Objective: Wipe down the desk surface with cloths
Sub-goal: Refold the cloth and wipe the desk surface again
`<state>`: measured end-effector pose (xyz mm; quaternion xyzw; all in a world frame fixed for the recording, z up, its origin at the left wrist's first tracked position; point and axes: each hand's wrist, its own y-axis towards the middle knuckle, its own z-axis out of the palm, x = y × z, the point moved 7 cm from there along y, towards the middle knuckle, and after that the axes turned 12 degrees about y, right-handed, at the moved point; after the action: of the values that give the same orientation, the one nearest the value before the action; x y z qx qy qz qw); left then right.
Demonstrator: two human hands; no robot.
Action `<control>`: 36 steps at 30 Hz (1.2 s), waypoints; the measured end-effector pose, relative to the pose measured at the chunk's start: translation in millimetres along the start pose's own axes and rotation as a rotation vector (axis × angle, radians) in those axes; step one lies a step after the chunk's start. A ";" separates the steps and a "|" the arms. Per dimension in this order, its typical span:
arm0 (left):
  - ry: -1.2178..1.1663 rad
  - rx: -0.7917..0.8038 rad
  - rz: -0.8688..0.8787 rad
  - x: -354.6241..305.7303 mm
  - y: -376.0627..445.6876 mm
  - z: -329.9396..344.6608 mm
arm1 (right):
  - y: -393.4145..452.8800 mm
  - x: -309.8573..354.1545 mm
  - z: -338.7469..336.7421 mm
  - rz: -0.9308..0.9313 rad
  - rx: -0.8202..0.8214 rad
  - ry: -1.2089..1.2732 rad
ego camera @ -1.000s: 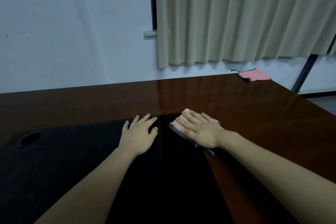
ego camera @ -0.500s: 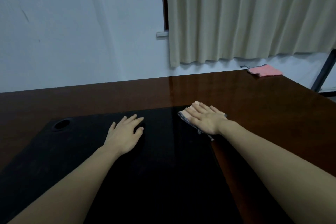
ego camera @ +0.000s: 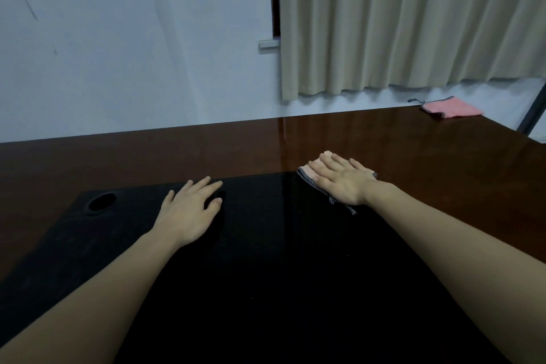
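Observation:
A glossy dark brown desk (ego camera: 428,174) fills the lower view, with a black mat (ego camera: 266,260) laid over its near part. My right hand (ego camera: 342,180) lies flat with straight fingers on a folded pink cloth with a grey edge (ego camera: 307,176), pressing it down at the mat's far edge. Most of that cloth is hidden under the palm. My left hand (ego camera: 192,210) rests flat on the mat, fingers spread, holding nothing. A second pink cloth (ego camera: 452,108) lies folded at the desk's far right corner.
A round cable hole (ego camera: 100,202) sits in the mat's far left corner. A white wall (ego camera: 118,53) and a beige curtain (ego camera: 413,18) stand behind the desk. The desk's right edge runs past a dark post (ego camera: 531,109).
My right hand and its cloth have slid away from me toward the mat's far edge. My left hand has drifted left on the mat. The view has turned left.

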<state>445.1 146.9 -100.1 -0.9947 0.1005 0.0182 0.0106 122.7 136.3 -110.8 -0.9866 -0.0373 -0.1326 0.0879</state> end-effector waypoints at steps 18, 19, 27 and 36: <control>-0.029 -0.015 0.001 61.7 -20.3 -0.1 | -45.1 110.2 37.4 -0.206 0.113 0.001; -0.033 -0.018 -0.011 66.2 -20.3 0.5 | -34.5 104.8 34.8 -0.167 0.095 -0.005; -0.045 -0.022 -0.062 72.1 -22.4 6.7 | 13.2 89.6 22.5 0.022 0.011 0.007; -0.013 -0.031 -0.053 72.0 -22.0 9.8 | -84.1 171.6 59.4 -0.267 0.138 -0.041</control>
<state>519.6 154.4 -112.3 -0.9969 0.0737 0.0260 -0.0038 294.8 238.4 -107.4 -0.9670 -0.1787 -0.1202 0.1362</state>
